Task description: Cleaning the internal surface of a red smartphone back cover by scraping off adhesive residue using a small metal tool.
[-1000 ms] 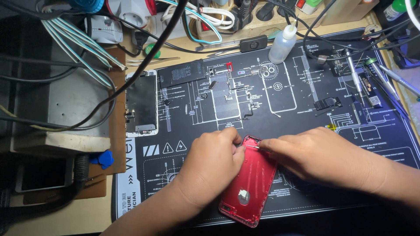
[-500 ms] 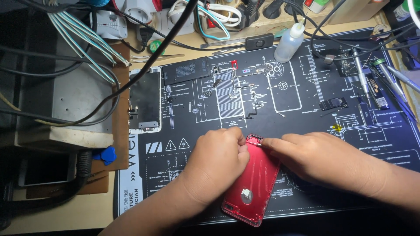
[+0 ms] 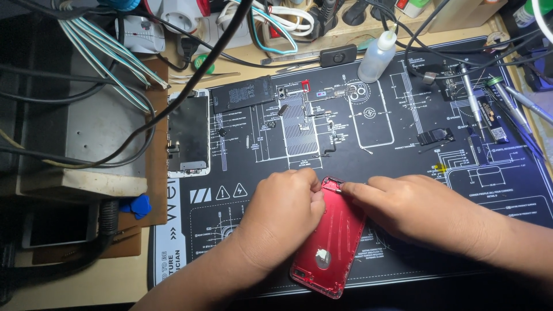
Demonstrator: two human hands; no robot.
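Note:
A red phone back housing [image 3: 328,247] lies tilted on the black repair mat [image 3: 391,150], back side up. My left hand [image 3: 282,213] rests over its upper left edge, fingers curled on the top corner. My right hand [image 3: 420,210] lies to the right, its fingertips pinching a thin metal tool at the housing's top edge [image 3: 337,187]. On the mat beyond the hands lie a phone screen [image 3: 188,135], a black battery [image 3: 245,93] and several small parts [image 3: 302,109].
A white dropper bottle [image 3: 377,55] stands at the mat's far edge. Screwdrivers [image 3: 472,98] and small tools lie at the far right. Cables and a power strip [image 3: 167,29] crowd the back. Blue picks [image 3: 137,206] sit left of the mat, beside a grey block [image 3: 86,138].
The view has shifted slightly. My hands stay on the top edge of the red housing, with only small finger movements.

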